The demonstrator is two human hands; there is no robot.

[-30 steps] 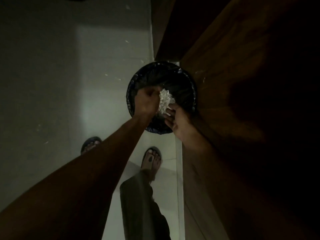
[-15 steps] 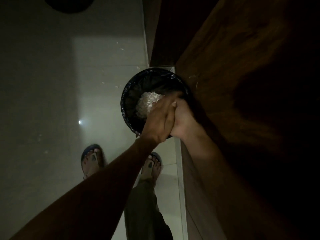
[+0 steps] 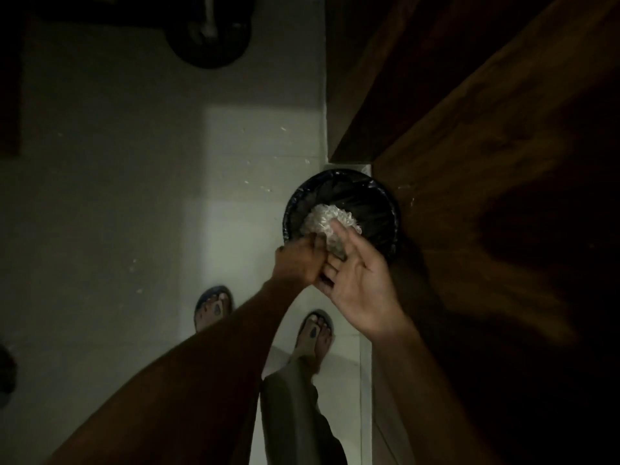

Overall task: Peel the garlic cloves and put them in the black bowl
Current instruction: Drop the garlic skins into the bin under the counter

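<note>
From the head view, the right hand (image 3: pixel 360 286) lies palm-up with fingers spread, holding nothing, above a lined black bin (image 3: pixel 340 213); the left hand (image 3: pixel 298 263), fingers curled, rubs against its fingertips, seemingly brushing off scraps; whether it pinches anything I cannot tell; pale garlic peel (image 3: pixel 327 224) is heaped inside the bin; no cloves or black bowl show; a dark wooden desk (image 3: pixel 486 162) looms at three o'clock, dim tiled floor (image 3: pixel 134 196) flecked with scraps at nine.

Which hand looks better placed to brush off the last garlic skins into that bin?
Probably the left hand: its fingers already touch the upturned right hand, above the black-lined bin holding the skins.
</note>
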